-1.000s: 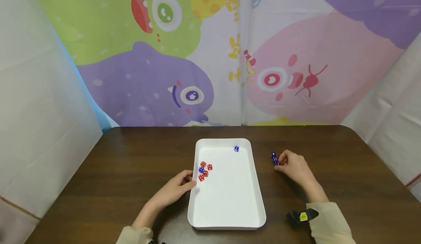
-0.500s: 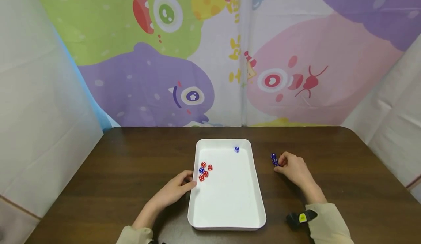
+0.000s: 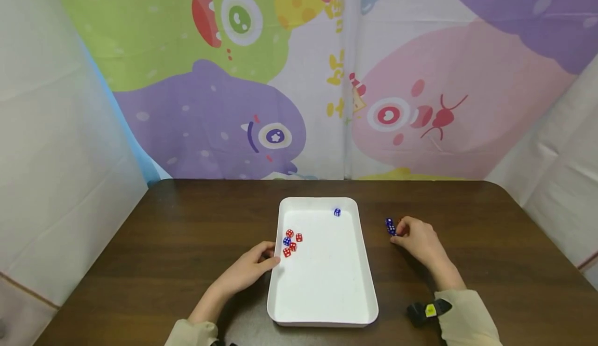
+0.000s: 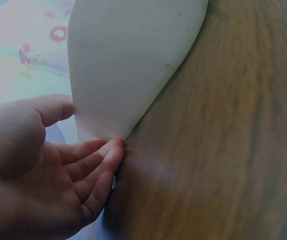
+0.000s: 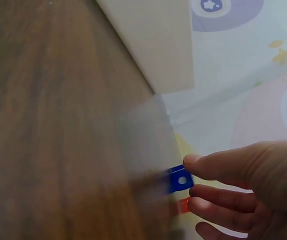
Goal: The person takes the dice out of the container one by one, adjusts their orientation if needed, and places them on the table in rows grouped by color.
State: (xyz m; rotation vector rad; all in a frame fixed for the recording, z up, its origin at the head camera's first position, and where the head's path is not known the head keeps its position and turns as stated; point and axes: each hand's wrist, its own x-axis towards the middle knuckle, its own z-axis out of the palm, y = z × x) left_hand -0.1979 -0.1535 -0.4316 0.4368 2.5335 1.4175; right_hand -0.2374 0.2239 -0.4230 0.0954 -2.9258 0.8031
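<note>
A white tray [image 3: 327, 284] lies lengthwise on the table. My left hand [image 3: 247, 269] holds its left edge, the thumb at the rim and the fingers against the outer wall in the left wrist view. Inside the tray, several red dice [image 3: 292, 247] and a blue die [image 3: 287, 241] cluster by the left wall. Another blue die [image 3: 337, 212] sits near the far right corner. To the tray's right, my right hand [image 3: 420, 239] pinches a blue die [image 5: 181, 179] between thumb and index finger. More blue dice [image 3: 390, 223] adjoin it, and a red die [image 5: 184, 205] is partly hidden by the fingers.
The dark wooden table [image 3: 201, 211] extends around the tray. A cartoon-printed cloth [image 3: 327, 149] hangs behind its far edge, and pale cloth [image 3: 70, 128] hangs at both sides. A black strap device [image 3: 427, 310] is at the right wrist.
</note>
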